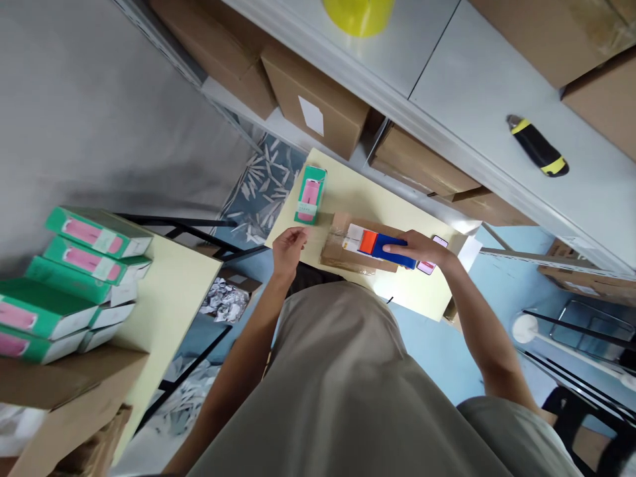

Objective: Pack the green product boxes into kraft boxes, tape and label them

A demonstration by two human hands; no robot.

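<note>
My right hand [415,248] grips the blue end of a flat blue, orange and white packet [368,242], thumb on top. I cannot make out exactly what kind of thing it is. It lies over a brown cardboard piece [342,224] with clear tape on it. My left hand [289,250] is closed in a pinch at the table's left edge; whatever its fingertips hold, if anything, is too small to tell. Just beyond it, a green box [311,193] with a pink picture rests on the pale yellow table [397,218]. A lit phone [432,255] lies beside my right hand.
Several green boxes [94,232] are stacked on a side table [179,271] at left, above an open carton [74,411]. A shelf [477,119] with a black-and-yellow utility knife [539,147] crosses the top. Paper scraps [223,301] fill a box below.
</note>
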